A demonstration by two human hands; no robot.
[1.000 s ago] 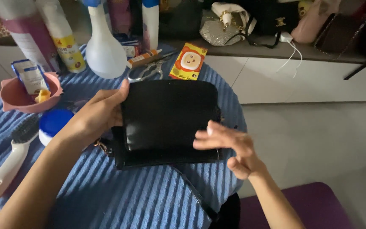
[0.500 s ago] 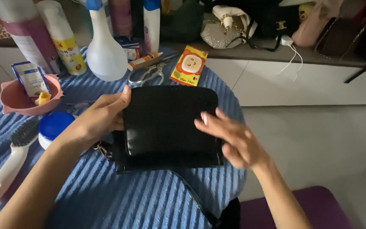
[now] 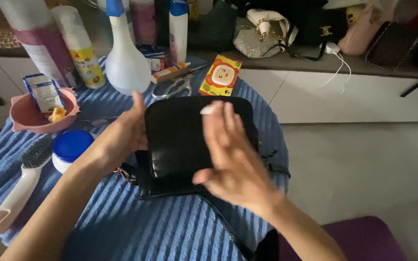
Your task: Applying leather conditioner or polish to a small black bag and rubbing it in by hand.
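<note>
A glossy black handbag [image 3: 177, 140] lies flat on a round table covered by a blue ribbed towel [image 3: 136, 227]. My left hand [image 3: 122, 135] grips the bag's left edge, thumb pointing up. My right hand [image 3: 233, 159] lies flat on the bag's front with fingers spread and holds nothing. The bag's black strap [image 3: 228, 227] trails off the table's front edge.
A white brush [image 3: 18, 191], a blue-lidded jar [image 3: 71, 147] and a pink bowl [image 3: 42, 113] sit at the left. Spray bottles [image 3: 124, 55], scissors [image 3: 172, 87] and a yellow packet [image 3: 221, 75] stand behind the bag. A counter with bags runs along the back. A purple stool [image 3: 364, 239] is lower right.
My right hand has slid from the bag's right edge up and left across its front. My left hand has stayed on the left edge.
</note>
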